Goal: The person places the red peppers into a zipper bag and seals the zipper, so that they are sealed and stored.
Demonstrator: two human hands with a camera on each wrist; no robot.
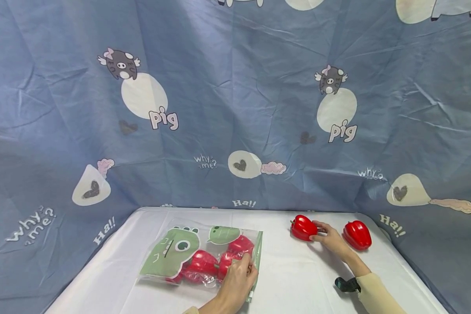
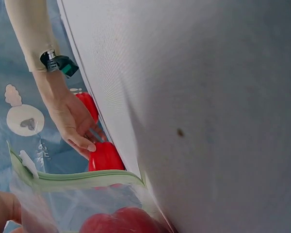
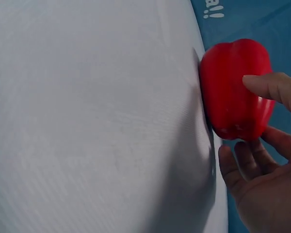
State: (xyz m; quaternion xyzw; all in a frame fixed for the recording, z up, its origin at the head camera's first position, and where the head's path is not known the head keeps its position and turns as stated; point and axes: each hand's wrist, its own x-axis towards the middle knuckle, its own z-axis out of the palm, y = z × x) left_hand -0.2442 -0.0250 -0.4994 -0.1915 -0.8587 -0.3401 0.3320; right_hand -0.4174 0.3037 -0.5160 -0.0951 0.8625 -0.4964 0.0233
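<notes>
- Right hand (image 1: 329,239) is out at the far right part of the desk (image 1: 298,279), on the nearer of two loose red peppers, the left pepper (image 1: 303,227).
- Wrist view: thumb (image 3: 274,87) lies on top of that pepper, fingers (image 3: 247,162) curl loosely below its blunt end. Contact looks light; I judge the hand is closing round it, pepper not lifted from the desk.
- Key relation: this pepper lies just beyond and to the left of the right hand's palm, stem end pointing away to the left, long axis roughly across the desk.
- Second pepper (image 1: 357,235) sits just right of the same wrist, untouched.
- Left hand (image 1: 237,279) is well apart, near the front edge, pinching the open green rim of the zip bag (image 1: 168,253).
- Bag lies flat with its mouth facing right, toward the loose peppers; several red peppers already inside (image 1: 202,264).
- Right hand is plainly the nearer to both loose peppers; left is occupied with the bag.
</notes>
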